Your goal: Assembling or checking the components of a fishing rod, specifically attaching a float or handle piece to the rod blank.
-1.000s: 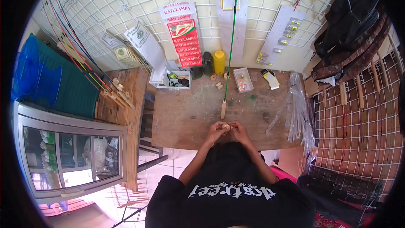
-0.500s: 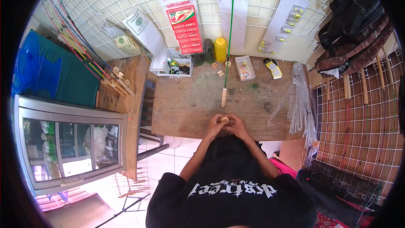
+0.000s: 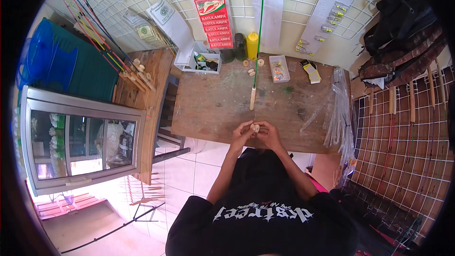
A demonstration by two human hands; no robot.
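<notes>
My left hand [image 3: 241,132] and my right hand [image 3: 268,134] meet at the near edge of the wooden table [image 3: 213,109]. Together they pinch a small pale round piece [image 3: 255,127] between the fingertips. Just beyond them a thin green rod [image 3: 259,28] with a pale wooden handle [image 3: 252,98] lies on the table, pointing away toward the tiled wall. Two more small pale round pieces [image 3: 253,62] sit further back beside the rod.
A yellow bottle [image 3: 252,45], a dark jar [image 3: 240,46], a white open box [image 3: 201,60] and a small clear case [image 3: 279,69] stand at the table's back. Clear plastic sleeves [image 3: 337,109] lie on the right. A glass-front cabinet [image 3: 78,142] and a rod bundle [image 3: 102,47] are left.
Both hands stay together on the small pale piece near the table's edge. The view has shifted slightly, so the table and hands sit a little lower in the picture.
</notes>
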